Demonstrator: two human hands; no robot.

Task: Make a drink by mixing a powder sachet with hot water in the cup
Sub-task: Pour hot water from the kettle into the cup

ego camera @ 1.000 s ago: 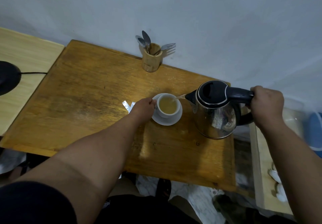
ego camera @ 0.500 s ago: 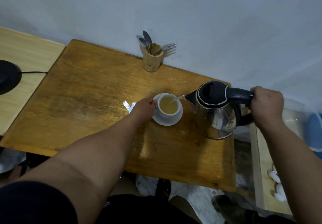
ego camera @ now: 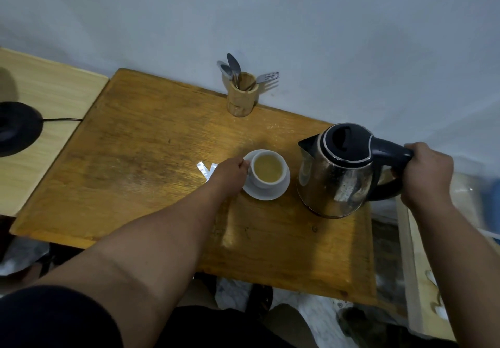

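Note:
A white cup [ego camera: 268, 170] full of yellowish liquid stands on a white saucer [ego camera: 267, 194] near the middle of the wooden table [ego camera: 140, 158]. My left hand [ego camera: 230, 173] rests at the cup's left side, fingers on its handle. A steel kettle [ego camera: 336, 171] with a black lid sits upright just right of the cup, its spout turned toward it. My right hand [ego camera: 426, 171] grips the kettle's black handle. A silver sachet [ego camera: 206, 170] lies on the table, partly hidden behind my left hand.
A wooden holder [ego camera: 240, 95] with spoons and a fork stands at the table's back edge by the wall. A black kettle base [ego camera: 16, 128] with a cord sits on the lighter table at left. A lower wooden surface [ego camera: 422, 280] lies at right.
The kettle was tilted and pouring a thin stream into the cup. Now it is upright, drawn slightly right, and no water runs. My left hand has stayed at the cup.

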